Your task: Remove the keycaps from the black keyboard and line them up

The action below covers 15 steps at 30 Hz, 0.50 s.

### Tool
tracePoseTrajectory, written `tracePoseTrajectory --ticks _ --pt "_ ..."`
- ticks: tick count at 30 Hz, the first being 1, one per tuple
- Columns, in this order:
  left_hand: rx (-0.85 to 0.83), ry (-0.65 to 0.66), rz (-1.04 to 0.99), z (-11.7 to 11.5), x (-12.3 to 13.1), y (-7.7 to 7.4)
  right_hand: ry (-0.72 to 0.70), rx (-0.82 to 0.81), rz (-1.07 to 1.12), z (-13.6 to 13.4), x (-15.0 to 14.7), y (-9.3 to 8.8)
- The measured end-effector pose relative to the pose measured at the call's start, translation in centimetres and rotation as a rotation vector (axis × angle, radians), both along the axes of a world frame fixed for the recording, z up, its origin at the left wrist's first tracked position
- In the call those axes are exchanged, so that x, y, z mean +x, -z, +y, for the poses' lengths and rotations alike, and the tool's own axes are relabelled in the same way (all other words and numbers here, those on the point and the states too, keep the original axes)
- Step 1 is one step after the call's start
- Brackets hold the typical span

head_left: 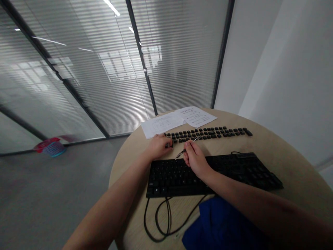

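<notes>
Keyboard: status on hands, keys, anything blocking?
Left hand at left end of loose keys. Right hand gripping slim tool near far edge of keyboard. Keyboard on table. Right forearm covering part of it.

The right hand (194, 156) is hiding the middle of the slim tool (180, 154), and its forearm (241, 194) is covering part of the keyboard (174, 175), whose legends are mostly blurring into black. The left hand (158, 147) is meeting the loose keycaps (213, 136) too indistinctly for telling a grip from a touch. Print on the papers (196, 118) is showing too small for reading. The frame's lower edge is cutting off the blue cloth (215, 220)
</notes>
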<state>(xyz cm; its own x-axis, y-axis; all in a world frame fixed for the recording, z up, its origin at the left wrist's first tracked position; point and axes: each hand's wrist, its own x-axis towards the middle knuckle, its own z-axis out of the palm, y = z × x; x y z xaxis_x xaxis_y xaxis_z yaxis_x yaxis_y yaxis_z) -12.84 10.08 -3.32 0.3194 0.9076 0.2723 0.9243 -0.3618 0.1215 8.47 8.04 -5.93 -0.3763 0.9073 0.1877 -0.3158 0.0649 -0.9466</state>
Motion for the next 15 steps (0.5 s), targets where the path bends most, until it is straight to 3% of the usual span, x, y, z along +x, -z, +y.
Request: tracePoseTrajectory --ticks 7,15 --pt "-0.013 -0.041 0.087 0.23 -0.11 0.80 -0.010 0.060 -0.026 -0.25 -0.20 0.67" --pt "-0.007 -0.039 0.086 0.14 -0.08 0.84 0.006 0.024 -0.019 -0.44 -0.08 -0.11"
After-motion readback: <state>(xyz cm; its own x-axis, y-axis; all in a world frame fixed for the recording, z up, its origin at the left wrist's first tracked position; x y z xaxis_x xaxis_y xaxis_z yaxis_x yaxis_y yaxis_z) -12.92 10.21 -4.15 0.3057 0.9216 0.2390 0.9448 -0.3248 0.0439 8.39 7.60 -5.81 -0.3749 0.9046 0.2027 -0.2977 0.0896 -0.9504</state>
